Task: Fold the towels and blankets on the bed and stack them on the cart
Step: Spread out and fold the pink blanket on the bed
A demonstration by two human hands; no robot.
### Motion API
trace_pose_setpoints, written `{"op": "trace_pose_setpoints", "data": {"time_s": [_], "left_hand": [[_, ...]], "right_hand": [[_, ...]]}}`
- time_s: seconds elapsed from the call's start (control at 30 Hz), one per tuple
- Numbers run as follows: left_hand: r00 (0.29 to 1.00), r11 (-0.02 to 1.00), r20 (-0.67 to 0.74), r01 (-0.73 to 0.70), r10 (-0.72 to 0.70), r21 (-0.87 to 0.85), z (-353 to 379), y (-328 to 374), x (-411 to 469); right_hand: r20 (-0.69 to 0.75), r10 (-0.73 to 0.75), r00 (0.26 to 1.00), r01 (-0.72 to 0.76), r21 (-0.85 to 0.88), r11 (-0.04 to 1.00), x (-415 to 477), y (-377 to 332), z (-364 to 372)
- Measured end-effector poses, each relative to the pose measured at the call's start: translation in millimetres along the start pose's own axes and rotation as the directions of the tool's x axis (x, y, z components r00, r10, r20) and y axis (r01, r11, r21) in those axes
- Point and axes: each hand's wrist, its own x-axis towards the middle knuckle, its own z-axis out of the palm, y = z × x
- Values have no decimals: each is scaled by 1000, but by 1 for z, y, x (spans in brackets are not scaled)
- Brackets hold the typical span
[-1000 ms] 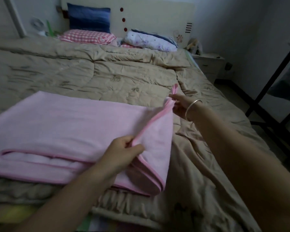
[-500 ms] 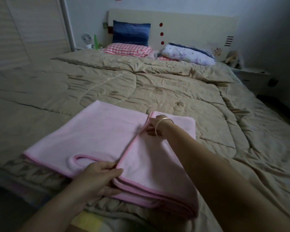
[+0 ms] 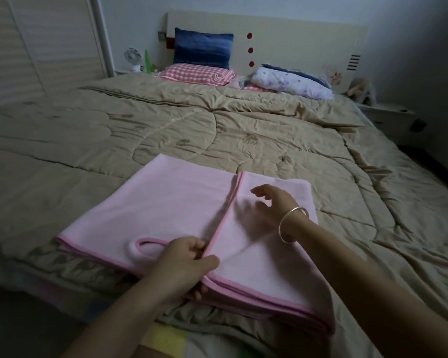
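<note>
Crosswise on bed [image 3: 243, 130], pink blanket [image 3: 166, 208] flat; left hand [image 3: 184, 264] pinches hem.

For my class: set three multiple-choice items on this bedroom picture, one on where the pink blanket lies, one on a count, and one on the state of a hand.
1. Where does the pink blanket lie?
A) on the beige quilt, by the bed's near edge
B) on the pillows
C) on the floor

2. How many red dots mark the headboard?
A) one
B) three
C) six

3. What is the left hand doing?
A) lying flat on the quilt
B) gripping the blanket's trimmed edge
C) holding a pillow

Answers:
1 A: the blanket lies on the quilt just in front of the person.
2 B: three dots stand in a column beside the blue pillow.
3 B: its fingers curl round the edge, while the right hand is open over the blanket.
</note>
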Motion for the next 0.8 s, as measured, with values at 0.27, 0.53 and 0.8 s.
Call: {"op": "trace_pose_setpoints", "data": {"time_s": [0.27, 0.53, 0.8], "left_hand": [[976, 809, -157, -29, 149, 588, -5, -14, 6], [998, 911, -15, -54, 65, 408, 9, 26, 110], [971, 957, 148, -217, 190, 193, 36, 40, 169]], "right_hand": [[170, -37, 985, 92, -328, 940, -17, 1, 27], [176, -39, 984, 87, -269, 959, -23, 7, 32], [166, -115, 980, 145, -187, 971, -35, 6, 21]]}}
